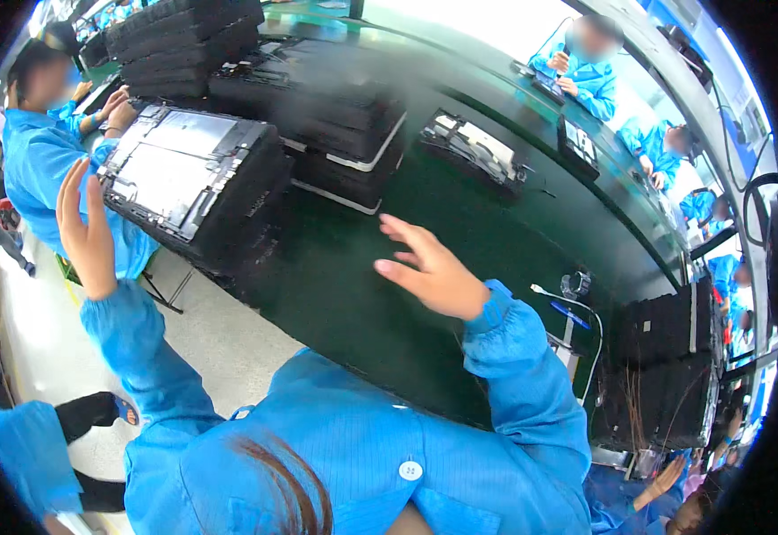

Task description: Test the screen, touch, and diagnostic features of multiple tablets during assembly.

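Both the left hand point(89, 239) and right hand point(438, 275) hang open, empty. Beside the left, a black rectangular tray stack point(242, 218) topped with silvery panels point(184, 143) stands on the dark-green counter point(335, 276); whether handling's done, I can't tell.

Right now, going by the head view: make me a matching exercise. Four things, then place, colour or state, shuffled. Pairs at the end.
Things
1. Left hand
2. Pen
3. Right hand
4. Cable

Place, colour or state
A. White and curved
B. Empty, above the green tabletop
C. Raised beside the silver-topped black stack
D. Blue and straight

Pairs: 1-C; 2-D; 3-B; 4-A
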Demonstrator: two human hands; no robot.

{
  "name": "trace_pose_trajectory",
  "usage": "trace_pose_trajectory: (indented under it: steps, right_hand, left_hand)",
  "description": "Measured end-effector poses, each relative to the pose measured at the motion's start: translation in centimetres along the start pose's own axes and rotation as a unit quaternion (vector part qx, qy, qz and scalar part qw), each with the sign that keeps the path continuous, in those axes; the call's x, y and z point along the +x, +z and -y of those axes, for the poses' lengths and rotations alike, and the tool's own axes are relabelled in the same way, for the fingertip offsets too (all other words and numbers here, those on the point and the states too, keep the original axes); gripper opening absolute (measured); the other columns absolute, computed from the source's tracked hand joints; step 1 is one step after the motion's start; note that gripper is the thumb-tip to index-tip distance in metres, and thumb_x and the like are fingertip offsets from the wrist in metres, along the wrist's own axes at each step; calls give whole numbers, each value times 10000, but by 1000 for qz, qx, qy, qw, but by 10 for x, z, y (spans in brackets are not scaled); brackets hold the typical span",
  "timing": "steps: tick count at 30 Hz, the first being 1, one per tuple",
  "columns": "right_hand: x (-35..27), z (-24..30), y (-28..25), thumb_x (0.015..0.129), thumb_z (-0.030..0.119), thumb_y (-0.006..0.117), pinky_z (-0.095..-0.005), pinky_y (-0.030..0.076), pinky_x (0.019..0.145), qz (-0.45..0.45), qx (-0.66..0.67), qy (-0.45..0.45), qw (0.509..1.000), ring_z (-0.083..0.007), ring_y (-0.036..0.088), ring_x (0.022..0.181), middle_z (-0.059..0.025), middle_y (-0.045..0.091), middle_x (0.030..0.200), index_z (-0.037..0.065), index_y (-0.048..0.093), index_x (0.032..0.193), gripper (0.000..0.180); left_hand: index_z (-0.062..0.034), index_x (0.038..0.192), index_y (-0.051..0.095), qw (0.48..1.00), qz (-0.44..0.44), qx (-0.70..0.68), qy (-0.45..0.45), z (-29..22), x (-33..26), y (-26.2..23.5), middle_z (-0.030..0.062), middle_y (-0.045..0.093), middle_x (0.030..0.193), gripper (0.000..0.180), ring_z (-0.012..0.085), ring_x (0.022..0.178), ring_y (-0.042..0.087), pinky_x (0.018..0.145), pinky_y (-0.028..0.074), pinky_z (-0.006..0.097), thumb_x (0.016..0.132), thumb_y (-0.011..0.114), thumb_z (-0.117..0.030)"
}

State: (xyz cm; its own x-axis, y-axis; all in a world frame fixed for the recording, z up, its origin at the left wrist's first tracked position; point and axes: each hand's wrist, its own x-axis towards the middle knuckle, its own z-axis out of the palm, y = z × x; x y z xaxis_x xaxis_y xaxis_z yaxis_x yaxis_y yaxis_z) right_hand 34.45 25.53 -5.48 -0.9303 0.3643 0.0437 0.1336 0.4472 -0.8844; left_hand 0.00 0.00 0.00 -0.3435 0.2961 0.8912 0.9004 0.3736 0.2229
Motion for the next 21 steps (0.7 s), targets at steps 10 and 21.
trace_pose_trajectory:
  steps: [10, 21]
  right_hand:
    - [95, 80, 63, 900, 457, 487, -331, 476, 822, 217, 316, 115, 916, -238, 577, 977, -177, 552, 1077, -24, 460, 1133, 535]
    - [110, 90, 72, 882, 528, 452, -310, 522, 596, 208, 330, 139, 910, -224, 629, 719, -152, 613, 856, -47, 546, 1033, 602]
  left_hand:
    - [45, 1009, 600, 897, 99, -156, -402, 92, 3, 27, 85, 589, 854, 643, 158, 755, 481, 726, 393, 273, 920, 359, -544]
    - [76, 1023, 583, 942, -53, -163, -288, 72, -7, 20, 87, 603, 905, 528, 156, 803, 513, 773, 396, 269, 935, 431, -422]
